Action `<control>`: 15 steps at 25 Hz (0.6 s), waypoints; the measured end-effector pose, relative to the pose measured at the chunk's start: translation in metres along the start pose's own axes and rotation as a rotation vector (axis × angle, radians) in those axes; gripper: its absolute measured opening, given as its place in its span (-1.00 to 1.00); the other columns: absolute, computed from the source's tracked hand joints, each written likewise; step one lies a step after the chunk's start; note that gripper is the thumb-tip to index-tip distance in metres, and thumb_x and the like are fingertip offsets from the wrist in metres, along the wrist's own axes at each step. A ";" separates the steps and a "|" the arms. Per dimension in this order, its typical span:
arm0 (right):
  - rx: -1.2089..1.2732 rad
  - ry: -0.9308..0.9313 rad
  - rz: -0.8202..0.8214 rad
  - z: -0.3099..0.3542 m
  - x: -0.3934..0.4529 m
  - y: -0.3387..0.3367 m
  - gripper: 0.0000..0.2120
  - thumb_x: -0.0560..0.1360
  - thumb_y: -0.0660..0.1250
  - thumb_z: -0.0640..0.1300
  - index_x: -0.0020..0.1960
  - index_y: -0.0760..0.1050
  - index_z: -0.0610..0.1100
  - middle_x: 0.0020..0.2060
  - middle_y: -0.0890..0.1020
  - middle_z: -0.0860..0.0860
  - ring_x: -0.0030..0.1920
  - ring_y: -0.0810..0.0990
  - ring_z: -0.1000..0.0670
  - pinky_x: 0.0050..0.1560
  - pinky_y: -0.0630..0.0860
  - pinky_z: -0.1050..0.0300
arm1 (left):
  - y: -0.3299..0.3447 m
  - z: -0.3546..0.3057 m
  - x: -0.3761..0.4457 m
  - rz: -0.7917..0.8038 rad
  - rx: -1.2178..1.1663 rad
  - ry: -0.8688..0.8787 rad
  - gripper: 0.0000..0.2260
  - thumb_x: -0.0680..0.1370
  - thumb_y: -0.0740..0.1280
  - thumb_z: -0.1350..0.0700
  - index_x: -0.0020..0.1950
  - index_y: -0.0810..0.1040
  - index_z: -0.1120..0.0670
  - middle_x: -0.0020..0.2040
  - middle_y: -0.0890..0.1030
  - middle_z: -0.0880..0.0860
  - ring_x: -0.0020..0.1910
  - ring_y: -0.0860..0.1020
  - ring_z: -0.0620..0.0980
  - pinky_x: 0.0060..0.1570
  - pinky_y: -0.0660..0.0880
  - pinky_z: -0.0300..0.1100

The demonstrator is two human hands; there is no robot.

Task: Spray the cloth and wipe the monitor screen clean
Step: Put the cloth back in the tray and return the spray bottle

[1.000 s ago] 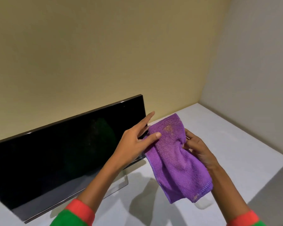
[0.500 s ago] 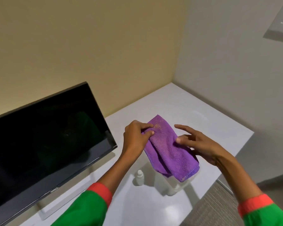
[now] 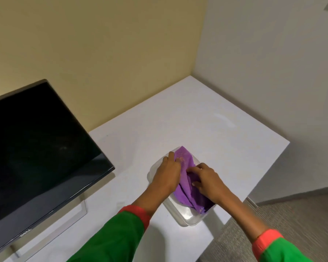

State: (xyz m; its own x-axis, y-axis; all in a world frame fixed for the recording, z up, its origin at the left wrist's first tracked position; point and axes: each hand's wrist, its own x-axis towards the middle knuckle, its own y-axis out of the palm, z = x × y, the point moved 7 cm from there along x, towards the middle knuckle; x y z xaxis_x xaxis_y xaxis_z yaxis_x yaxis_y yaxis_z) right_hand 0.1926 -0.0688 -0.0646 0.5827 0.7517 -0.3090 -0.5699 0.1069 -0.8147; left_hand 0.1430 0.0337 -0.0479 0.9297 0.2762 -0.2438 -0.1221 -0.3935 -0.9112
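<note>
Both hands, left (image 3: 168, 172) and right (image 3: 206, 181), now grip the cloth (image 3: 186, 190), lowered from mid-air into the clear tub (image 3: 187, 214) on the counter (image 3: 178, 120), so wiping looks finished.

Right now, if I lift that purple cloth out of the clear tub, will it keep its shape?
Probably not. The purple cloth lies creased and bunched in the clear tub, so it will likely droop. It looks thin, so probably light, and its nap should grip rather than slip.
</note>
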 end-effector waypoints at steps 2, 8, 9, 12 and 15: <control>-0.065 0.013 0.040 -0.003 0.005 0.012 -0.53 0.48 0.23 -0.25 0.36 0.34 0.03 0.21 0.41 -0.09 0.10 0.51 -0.18 0.07 0.43 0.10 | 0.015 0.003 0.005 0.054 0.053 -0.039 -0.63 0.54 0.22 0.24 0.34 0.31 0.19 0.30 0.31 0.19 0.19 0.38 0.14 0.02 0.48 -0.06; -0.606 -0.044 -0.174 0.015 -0.010 0.012 -0.67 0.12 0.51 -0.21 -0.14 0.55 -0.13 -0.17 0.55 -0.10 -0.31 0.50 -0.14 -0.40 0.34 0.09 | 0.029 -0.010 0.009 -0.002 0.248 -0.052 -0.67 0.56 0.16 0.21 0.32 0.33 0.22 0.37 0.30 0.23 0.27 0.35 0.17 0.20 0.34 -0.01; -0.660 -0.061 -0.207 0.021 -0.015 0.014 -0.71 0.07 0.51 -0.23 -0.24 0.54 -0.13 -0.24 0.56 -0.09 -0.34 0.48 -0.13 -0.41 0.32 0.09 | 0.034 -0.012 0.008 0.024 0.210 -0.054 -0.69 0.57 0.14 0.20 0.31 0.34 0.21 0.36 0.32 0.22 0.27 0.36 0.16 0.21 0.34 -0.02; -0.629 -0.020 -0.138 0.016 -0.025 0.030 -0.65 -0.03 0.58 -0.24 -0.29 0.56 -0.15 -0.33 0.56 -0.06 -0.42 0.48 -0.08 -0.53 0.31 0.14 | 0.061 -0.009 0.006 0.169 0.133 -0.067 -0.59 0.58 0.16 0.12 0.41 0.23 0.20 0.47 0.18 0.25 0.39 0.27 0.19 0.38 0.23 0.03; -0.575 0.084 -0.090 -0.009 -0.019 0.049 -0.50 -0.14 0.62 -0.28 -0.22 0.58 -0.25 -0.29 0.59 -0.14 -0.45 0.53 -0.10 -0.66 0.32 0.17 | 0.081 0.000 -0.001 0.326 0.215 -0.068 -0.38 0.56 0.23 0.06 0.51 -0.02 0.15 0.53 -0.06 0.26 0.49 0.01 0.25 0.46 -0.05 0.13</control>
State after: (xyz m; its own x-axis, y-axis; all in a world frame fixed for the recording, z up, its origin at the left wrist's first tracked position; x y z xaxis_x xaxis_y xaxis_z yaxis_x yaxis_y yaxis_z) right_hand 0.1590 -0.0839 -0.1030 0.6714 0.6995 -0.2448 -0.1239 -0.2197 -0.9677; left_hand 0.1325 0.0015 -0.1219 0.8060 0.2271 -0.5466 -0.4836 -0.2798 -0.8294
